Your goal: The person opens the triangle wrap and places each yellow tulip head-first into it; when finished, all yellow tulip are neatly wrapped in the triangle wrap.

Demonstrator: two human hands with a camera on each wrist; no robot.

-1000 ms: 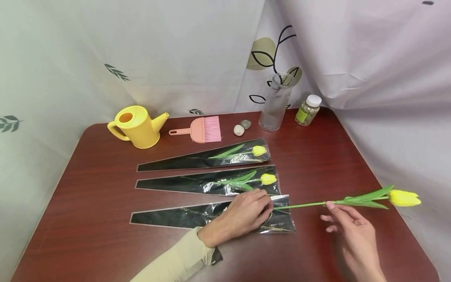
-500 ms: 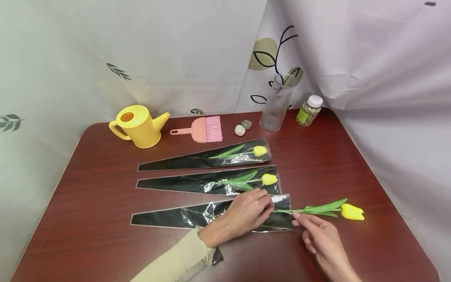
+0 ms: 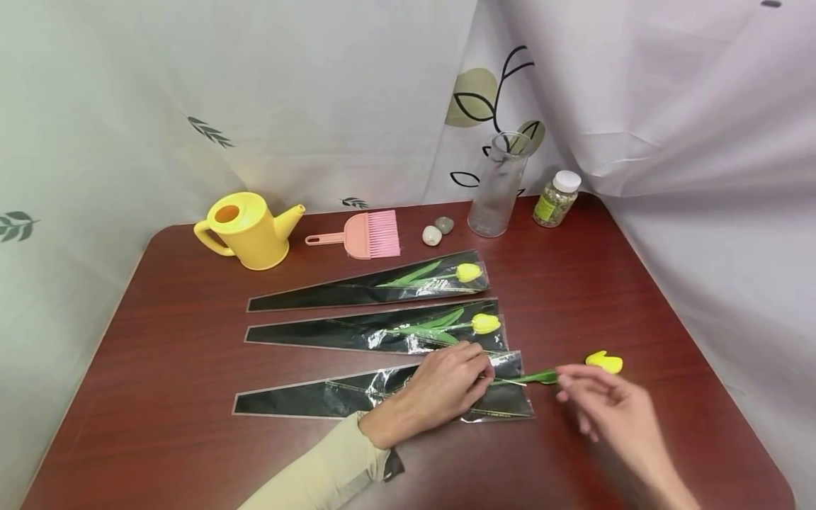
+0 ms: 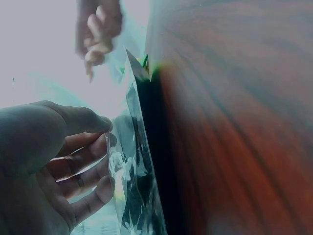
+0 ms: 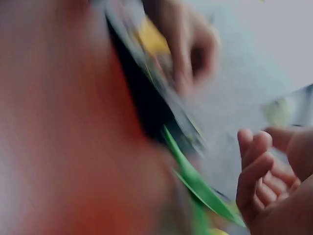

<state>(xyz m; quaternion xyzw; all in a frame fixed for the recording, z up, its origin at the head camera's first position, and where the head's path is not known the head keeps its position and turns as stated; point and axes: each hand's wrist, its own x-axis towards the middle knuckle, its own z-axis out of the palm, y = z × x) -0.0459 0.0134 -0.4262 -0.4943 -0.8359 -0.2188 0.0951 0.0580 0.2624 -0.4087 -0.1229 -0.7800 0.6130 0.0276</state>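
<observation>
My left hand (image 3: pixel 436 386) rests over the nearest flower sleeve (image 3: pixel 293 398), black-backed with a clear front. In the left wrist view its thumb and fingertips pinch the clear film (image 4: pixel 128 161). A yellow tulip (image 3: pixel 605 363) lies partly in this sleeve, its stem inside and its blossom outside to the right. Beside the leaves is my right hand (image 3: pixel 621 421), which overlaps part of the flower in the head view. The right wrist view shows its fingers loosely bent and apart from the green leaf (image 5: pixel 208 198), holding nothing.
Two more sleeves, each with a tulip, lie behind: a middle sleeve (image 3: pixel 319 334) and a far sleeve (image 3: pixel 306 299). Along the back stand a yellow watering can (image 3: pixel 258 237), pink brush (image 3: pixel 370 235), pebbles (image 3: pixel 432 235), glass vase (image 3: pixel 494 198) and lidded jar (image 3: pixel 554 202).
The tulip has slid left, its stem and part of its leaves now in the sleeve. My right hand moved left with it, then let go and drew back right. My left hand stayed put.
</observation>
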